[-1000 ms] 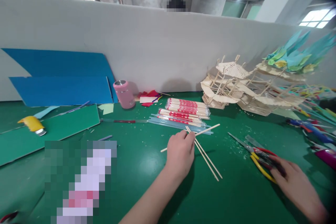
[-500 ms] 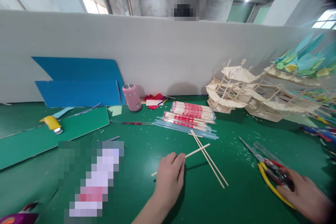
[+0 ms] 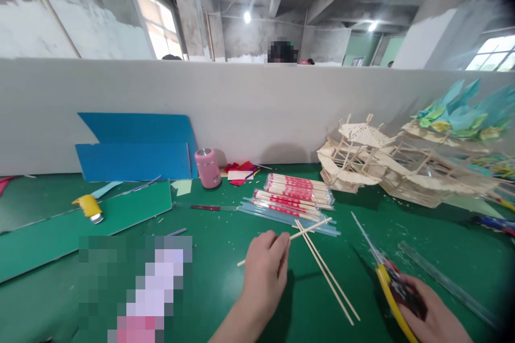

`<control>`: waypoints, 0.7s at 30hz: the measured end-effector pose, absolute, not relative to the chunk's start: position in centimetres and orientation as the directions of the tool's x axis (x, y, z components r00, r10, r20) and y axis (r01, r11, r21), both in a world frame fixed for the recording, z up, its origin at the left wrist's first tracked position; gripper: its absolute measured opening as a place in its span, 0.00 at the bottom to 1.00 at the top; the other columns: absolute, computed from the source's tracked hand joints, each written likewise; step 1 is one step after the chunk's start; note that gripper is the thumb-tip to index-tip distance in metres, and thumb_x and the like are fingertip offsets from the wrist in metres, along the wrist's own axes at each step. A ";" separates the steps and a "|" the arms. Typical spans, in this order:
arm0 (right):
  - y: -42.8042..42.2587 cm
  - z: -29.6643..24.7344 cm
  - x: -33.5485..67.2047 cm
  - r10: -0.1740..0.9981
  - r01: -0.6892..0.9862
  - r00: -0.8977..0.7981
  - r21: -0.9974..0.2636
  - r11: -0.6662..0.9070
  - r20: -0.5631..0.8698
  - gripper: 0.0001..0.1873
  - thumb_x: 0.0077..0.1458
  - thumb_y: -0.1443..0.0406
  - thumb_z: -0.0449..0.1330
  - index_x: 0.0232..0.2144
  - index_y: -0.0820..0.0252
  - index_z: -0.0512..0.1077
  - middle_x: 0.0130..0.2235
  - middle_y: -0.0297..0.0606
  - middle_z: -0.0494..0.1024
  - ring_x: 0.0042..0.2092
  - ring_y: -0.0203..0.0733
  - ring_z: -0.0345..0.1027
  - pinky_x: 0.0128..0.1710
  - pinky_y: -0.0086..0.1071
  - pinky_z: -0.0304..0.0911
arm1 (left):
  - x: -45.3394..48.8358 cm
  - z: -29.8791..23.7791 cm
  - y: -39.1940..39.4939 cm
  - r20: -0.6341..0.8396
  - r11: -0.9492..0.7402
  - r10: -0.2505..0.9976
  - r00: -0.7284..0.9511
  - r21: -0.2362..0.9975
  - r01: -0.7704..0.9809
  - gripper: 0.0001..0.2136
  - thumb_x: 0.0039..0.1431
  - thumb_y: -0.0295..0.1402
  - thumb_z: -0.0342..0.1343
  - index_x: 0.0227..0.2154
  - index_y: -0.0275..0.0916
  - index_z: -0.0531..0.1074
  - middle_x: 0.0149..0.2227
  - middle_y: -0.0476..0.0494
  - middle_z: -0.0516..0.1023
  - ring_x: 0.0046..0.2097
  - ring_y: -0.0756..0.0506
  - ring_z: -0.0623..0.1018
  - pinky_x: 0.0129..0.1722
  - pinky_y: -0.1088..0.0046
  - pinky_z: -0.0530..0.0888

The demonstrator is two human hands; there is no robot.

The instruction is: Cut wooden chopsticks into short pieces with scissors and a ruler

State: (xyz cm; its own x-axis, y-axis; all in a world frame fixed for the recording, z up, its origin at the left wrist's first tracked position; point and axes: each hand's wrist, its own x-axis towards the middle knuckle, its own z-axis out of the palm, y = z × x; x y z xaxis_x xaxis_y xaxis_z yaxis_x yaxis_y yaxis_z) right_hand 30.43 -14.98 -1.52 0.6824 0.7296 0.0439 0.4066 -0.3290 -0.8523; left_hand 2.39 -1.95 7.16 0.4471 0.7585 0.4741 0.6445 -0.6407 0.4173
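My left hand (image 3: 263, 273) pinches one thin wooden stick (image 3: 309, 228) that slants up to the right, just over the green table (image 3: 225, 284). Two more wooden sticks (image 3: 328, 273) lie on the table right of that hand, and the held stick crosses their far ends. At the lower right my right hand (image 3: 432, 319) is wrapped round the yellow and red handles of a pair of scissors (image 3: 388, 278), whose blades point up and left, lifted off the table.
Wrapped chopstick packs (image 3: 295, 193) and blue strips (image 3: 281, 213) lie ahead. Behind stand a pink cup (image 3: 208, 168), blue boards (image 3: 134, 144) and a wooden stick model (image 3: 386, 163) by the white partition (image 3: 249, 102). A ruler (image 3: 442, 281) lies right; a green mat (image 3: 80, 225) and yellow tool (image 3: 89, 207) left.
My left hand drew the single stick back toward me, away from the two lying sticks. My right hand closed on the scissors and raised them off the table. The view tilted upward.
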 end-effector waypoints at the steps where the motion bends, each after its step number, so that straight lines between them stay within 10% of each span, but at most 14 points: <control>1: -14.4 -0.8 29.4 0.752 0.228 0.653 -0.925 -0.303 -0.085 0.21 0.31 0.56 0.62 0.33 0.55 0.69 0.35 0.41 0.76 0.36 0.50 0.70 0.33 0.35 0.67 | 2.8 7.4 -1.8 0.481 -0.650 0.748 0.458 0.391 0.651 0.12 0.57 0.28 0.40 0.36 0.39 0.69 0.25 0.45 0.67 0.28 0.48 0.67 0.26 0.73 0.63; 8: -9.9 2.8 23.0 0.802 -0.417 0.569 -0.904 0.091 -0.182 0.20 0.35 0.61 0.65 0.35 0.51 0.67 0.25 0.28 0.69 0.23 0.32 0.61 0.18 0.23 0.58 | 3.9 7.2 -1.6 0.493 -0.693 0.688 0.532 0.231 0.683 0.12 0.54 0.25 0.43 0.37 0.41 0.68 0.25 0.45 0.68 0.27 0.47 0.67 0.25 0.73 0.60; 21: -7.3 2.0 19.4 0.746 -0.146 0.665 -0.986 0.080 -0.038 0.17 0.37 0.61 0.65 0.31 0.55 0.64 0.27 0.27 0.67 0.29 0.33 0.63 0.29 0.24 0.62 | 3.7 4.6 -1.9 0.454 -0.670 0.701 0.550 0.155 0.726 0.12 0.54 0.24 0.44 0.38 0.40 0.68 0.26 0.45 0.69 0.28 0.46 0.67 0.26 0.71 0.58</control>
